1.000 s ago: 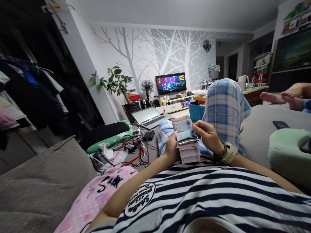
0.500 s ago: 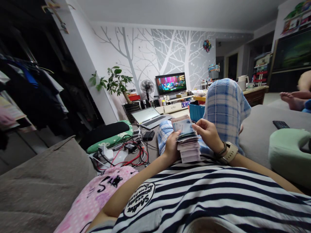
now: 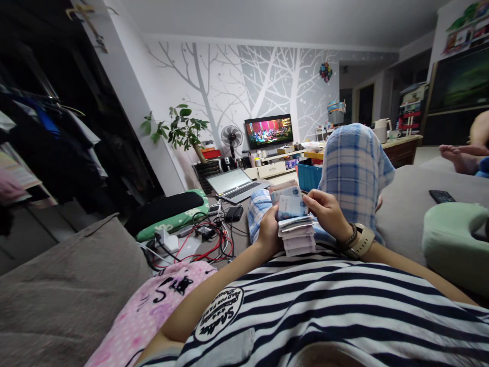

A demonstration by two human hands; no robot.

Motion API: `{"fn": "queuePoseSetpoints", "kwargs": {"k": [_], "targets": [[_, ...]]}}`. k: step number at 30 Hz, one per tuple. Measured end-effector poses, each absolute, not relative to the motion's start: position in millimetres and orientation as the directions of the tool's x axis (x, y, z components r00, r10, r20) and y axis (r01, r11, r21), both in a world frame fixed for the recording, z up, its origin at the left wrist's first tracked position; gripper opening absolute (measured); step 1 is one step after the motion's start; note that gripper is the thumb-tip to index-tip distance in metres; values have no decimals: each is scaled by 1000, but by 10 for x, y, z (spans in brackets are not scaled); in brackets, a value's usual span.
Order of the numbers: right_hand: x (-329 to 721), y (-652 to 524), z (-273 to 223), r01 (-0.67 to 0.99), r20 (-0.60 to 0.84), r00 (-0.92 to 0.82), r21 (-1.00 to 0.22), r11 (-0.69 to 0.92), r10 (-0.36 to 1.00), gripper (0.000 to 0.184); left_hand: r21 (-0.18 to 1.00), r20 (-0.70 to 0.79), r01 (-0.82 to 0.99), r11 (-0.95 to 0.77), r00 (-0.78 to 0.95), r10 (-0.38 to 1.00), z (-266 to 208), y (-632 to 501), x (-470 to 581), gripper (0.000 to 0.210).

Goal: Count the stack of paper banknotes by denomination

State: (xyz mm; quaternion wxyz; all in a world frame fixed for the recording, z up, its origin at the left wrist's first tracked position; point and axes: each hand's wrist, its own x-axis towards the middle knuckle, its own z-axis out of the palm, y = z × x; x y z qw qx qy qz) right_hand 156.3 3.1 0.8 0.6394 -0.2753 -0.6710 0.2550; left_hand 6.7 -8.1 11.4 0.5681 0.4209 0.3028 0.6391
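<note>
A thick stack of paper slips that look like banknotes rests in my lap, its lower end spread in whitish tiers. My left hand grips the stack from the left side, thumb on top. At the upper part a pale blue note with dark print faces up, and a pinkish one shows behind it. My right hand pinches the right edge of the blue note between thumb and fingers. On that wrist are a pale watch and a dark bracelet. The print is too small to read.
Blue plaid trouser knees rise ahead. An open laptop, tangled cables and a pink cloth lie leftward. Rightward are a remote, a green cushion and another person's foot.
The blue note on top has shifted slightly downward and to the right. My right hand has moved a little with its edge. My left hand stays around the stack.
</note>
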Motion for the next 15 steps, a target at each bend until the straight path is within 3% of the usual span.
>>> {"fn": "queuePoseSetpoints", "kwargs": {"k": [11,15], "targets": [[1552,25,-18,-3,741,-53,-670,742,669,30,910,315,-281,-305,-9,949,-14,11,-23,17],[1551,37,-33,-16,744,-53,-667,745,666,25,903,322,-308,-298,28,946,-39,44,-19,19]]}}
